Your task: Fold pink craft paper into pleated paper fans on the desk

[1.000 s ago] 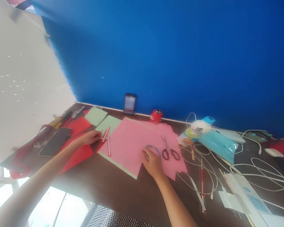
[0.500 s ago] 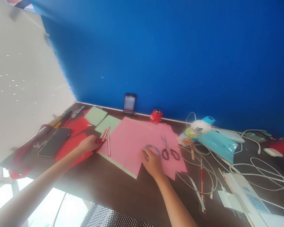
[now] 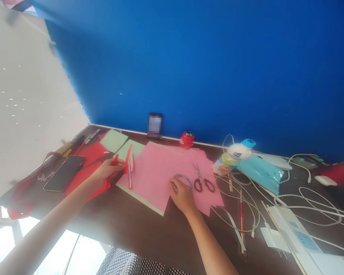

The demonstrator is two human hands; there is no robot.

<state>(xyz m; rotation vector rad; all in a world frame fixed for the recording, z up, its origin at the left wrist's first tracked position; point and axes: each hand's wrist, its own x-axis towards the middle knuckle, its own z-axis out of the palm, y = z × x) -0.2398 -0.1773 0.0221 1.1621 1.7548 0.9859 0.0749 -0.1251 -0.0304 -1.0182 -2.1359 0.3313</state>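
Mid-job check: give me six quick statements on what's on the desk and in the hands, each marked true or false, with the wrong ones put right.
1. The scissors lie on the pink paper. True.
2. The right hand grips the scissors. False: the scissors lie apart from it, to its right.
3. The left hand holds a strip of red paper. True.
4. The dark phone lies on the pink paper. False: it lies well to the left, near the red sheets.
5. The white bottle has a red cap. False: the cap is blue.
6. The red container stands at the far edge of the pink paper. True.
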